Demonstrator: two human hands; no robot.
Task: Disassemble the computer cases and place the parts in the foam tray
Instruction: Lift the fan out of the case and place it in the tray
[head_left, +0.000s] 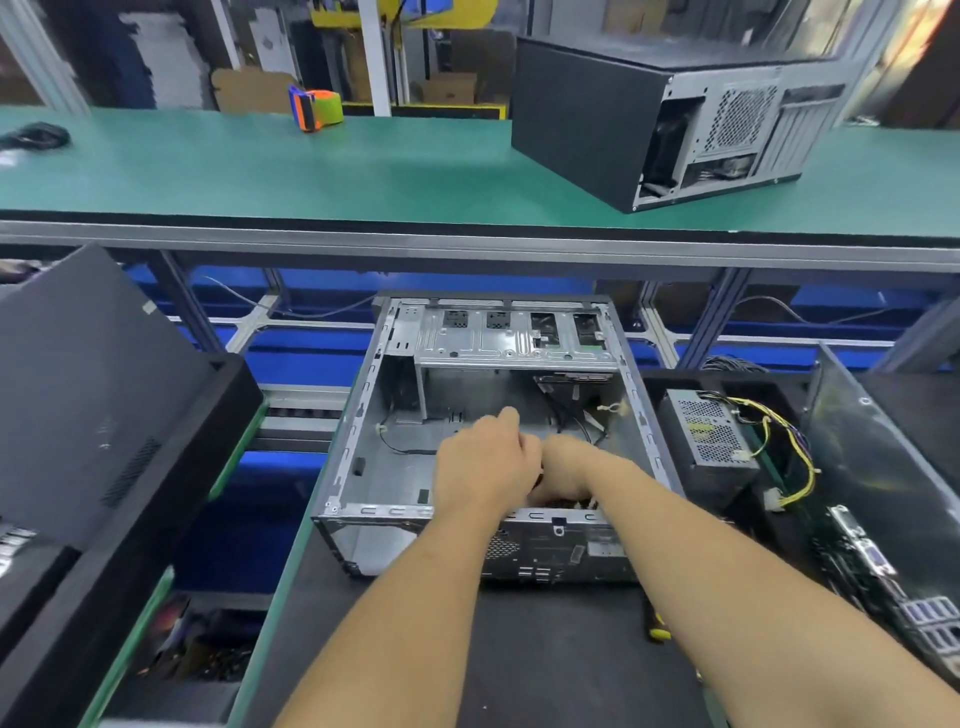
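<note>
Both hands reach inside the open case (363, 441): left hand (485, 462) and right hand (563, 467) together, grips unclear.

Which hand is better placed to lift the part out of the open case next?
Probably right. The right hand is lower in the open case, curled at something dark by the near wall, too hidden to identify. The left hand lies over it, so it would have to move first.

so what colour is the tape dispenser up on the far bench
Orange and blue, holding a green roll; the tape dispenser shows in the head view.
</note>
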